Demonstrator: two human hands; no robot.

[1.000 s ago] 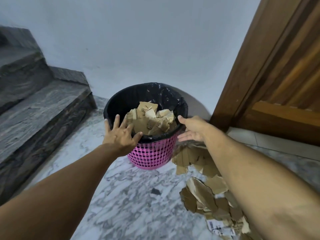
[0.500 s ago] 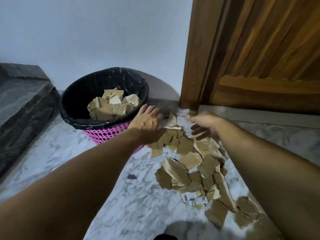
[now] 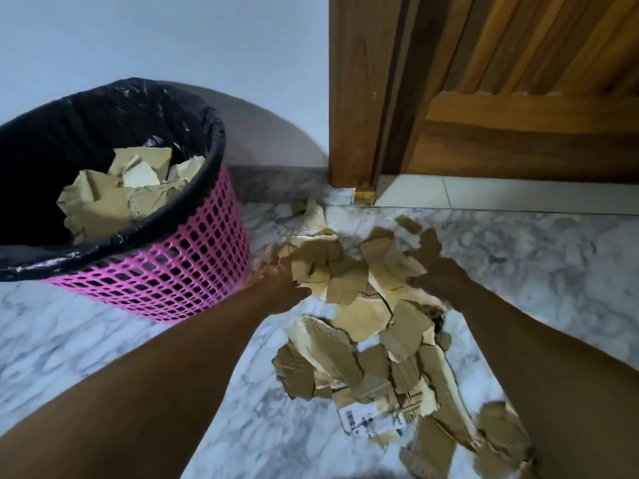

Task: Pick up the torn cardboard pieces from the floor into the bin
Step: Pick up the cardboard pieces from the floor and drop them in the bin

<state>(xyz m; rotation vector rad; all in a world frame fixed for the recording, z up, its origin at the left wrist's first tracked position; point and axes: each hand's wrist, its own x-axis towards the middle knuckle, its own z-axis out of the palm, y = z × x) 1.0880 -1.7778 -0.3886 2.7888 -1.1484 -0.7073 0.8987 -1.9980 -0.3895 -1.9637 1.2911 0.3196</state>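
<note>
A heap of torn brown cardboard pieces (image 3: 363, 316) lies on the marble floor, running from the door frame towards me. The pink mesh bin (image 3: 179, 271) with a black liner stands to its left and holds several cardboard pieces (image 3: 114, 195). My left hand (image 3: 276, 283) is at the left edge of the heap's far part, its fingers hidden under the pieces and its thumb out. On the right edge of that same part my right hand (image 3: 435, 276) rests with fingers spread, blurred by motion.
A wooden door (image 3: 518, 98) and its frame (image 3: 356, 98) stand at the back right, and a white wall is behind the bin. A piece with a printed label (image 3: 370, 420) lies near the front of the heap. Marble floor (image 3: 103, 340) stretches to the left.
My view has swung right and lower, away from the bin. Both hands left the bin's rim and came down onto the far part of the cardboard heap.
</note>
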